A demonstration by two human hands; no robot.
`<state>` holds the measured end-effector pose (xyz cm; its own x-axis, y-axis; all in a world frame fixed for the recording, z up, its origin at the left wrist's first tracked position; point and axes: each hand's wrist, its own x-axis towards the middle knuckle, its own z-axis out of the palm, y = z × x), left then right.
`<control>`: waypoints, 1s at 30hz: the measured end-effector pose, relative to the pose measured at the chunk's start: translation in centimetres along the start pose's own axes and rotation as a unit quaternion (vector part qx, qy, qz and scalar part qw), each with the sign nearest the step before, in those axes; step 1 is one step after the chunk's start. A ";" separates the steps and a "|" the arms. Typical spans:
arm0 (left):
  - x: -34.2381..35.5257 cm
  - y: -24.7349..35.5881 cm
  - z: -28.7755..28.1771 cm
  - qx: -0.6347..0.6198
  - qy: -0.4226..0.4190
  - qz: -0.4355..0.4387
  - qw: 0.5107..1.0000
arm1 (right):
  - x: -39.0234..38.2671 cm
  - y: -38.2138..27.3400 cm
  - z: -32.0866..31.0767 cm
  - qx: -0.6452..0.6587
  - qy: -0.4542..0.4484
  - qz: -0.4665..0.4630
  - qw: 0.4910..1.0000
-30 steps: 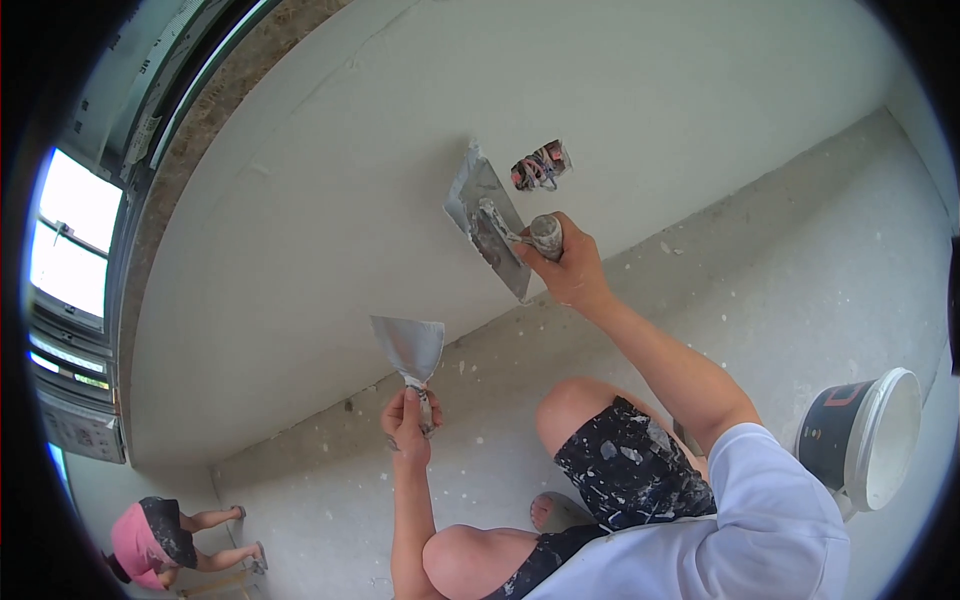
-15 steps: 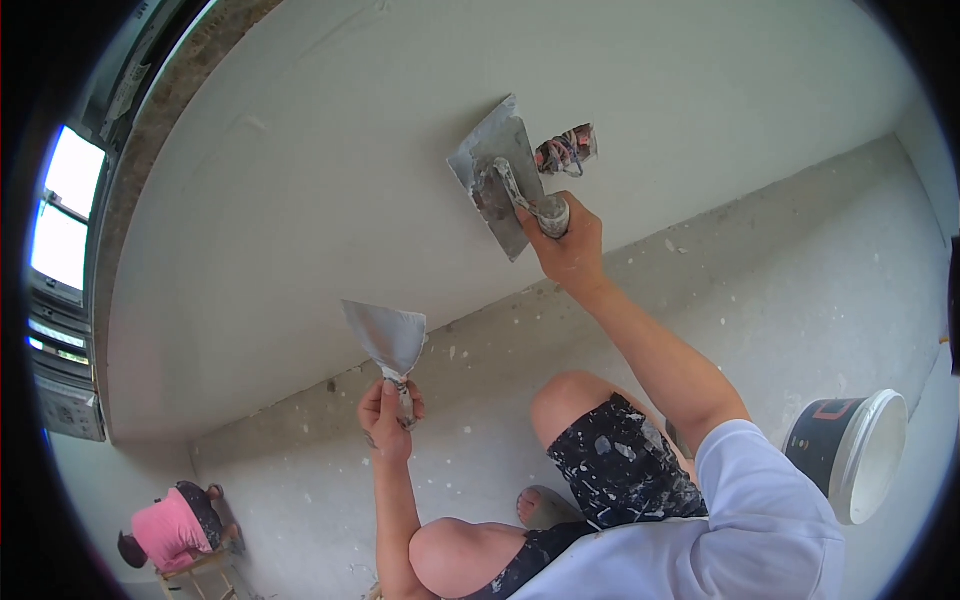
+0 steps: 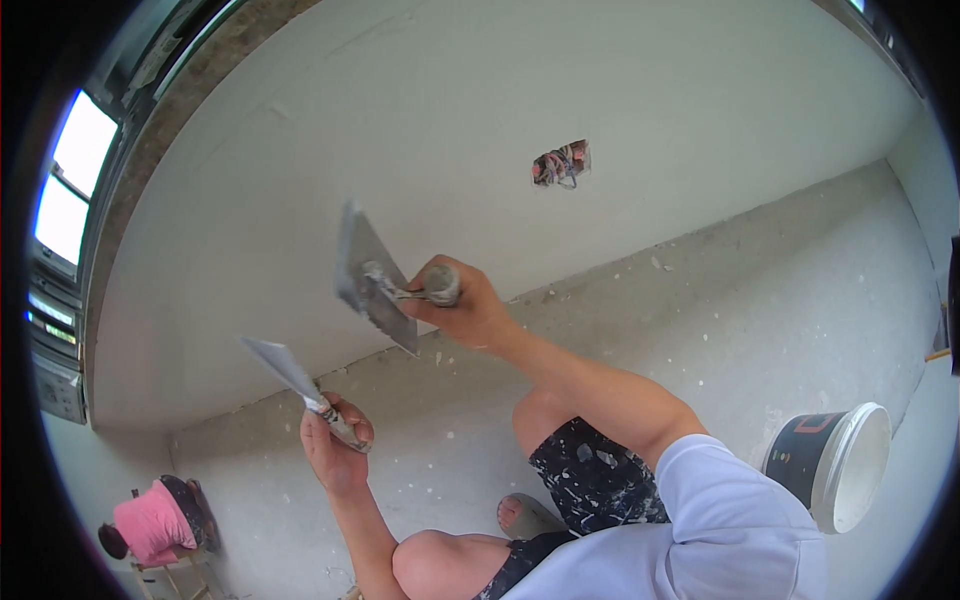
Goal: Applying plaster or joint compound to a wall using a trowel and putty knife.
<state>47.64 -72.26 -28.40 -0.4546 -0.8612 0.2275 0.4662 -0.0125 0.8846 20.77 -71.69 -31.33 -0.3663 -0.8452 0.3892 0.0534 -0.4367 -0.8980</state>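
Observation:
My right hand (image 3: 468,308) is closed round the handle of a plastering trowel (image 3: 378,262), a wide flat metal blade smeared with white. Its blade is near the lower part of the pale wall (image 3: 680,110); whether it touches cannot be made out. Lower and to the left, my left hand (image 3: 336,440) grips the handle of a putty knife (image 3: 283,368). That knife's flared blade is tilted up to the left, seen almost edge-on. In the wall, right of the trowel, is a rough-edged socket hole (image 3: 562,165) with coiled wires inside.
A white-rimmed bucket with a dark label (image 3: 808,460) rests on the spotted concrete floor (image 3: 640,330) at right. Far lower left, a person in a pink top (image 3: 152,522) bends over a wooden stool (image 3: 172,574). A window (image 3: 75,175) lies at left.
My right hand has carried the trowel down and left, away from the socket hole. My left hand has shifted down and left, turning the putty knife's blade more edge-on.

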 end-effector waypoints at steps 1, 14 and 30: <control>-0.3 -0.4 -0.2 -0.004 0.016 0.011 1.000 | -1.1 -1.6 -2.2 0.053 -0.016 -0.024 0.998; 3.9 -7.1 4.4 0.086 -0.304 -0.287 0.904 | -4.4 -6.0 -12.1 0.032 -0.163 0.052 0.985; 3.5 -5.6 3.8 0.165 -0.088 -0.202 0.961 | -7.3 -15.4 -11.3 -0.123 -0.160 0.240 0.950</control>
<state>40.55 -73.31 -30.99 -0.6823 -0.7208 -0.1223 -0.0287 -0.1408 0.9896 12.18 -55.29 -22.63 -0.0508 -0.9963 -0.0694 -0.0908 0.0738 -0.9931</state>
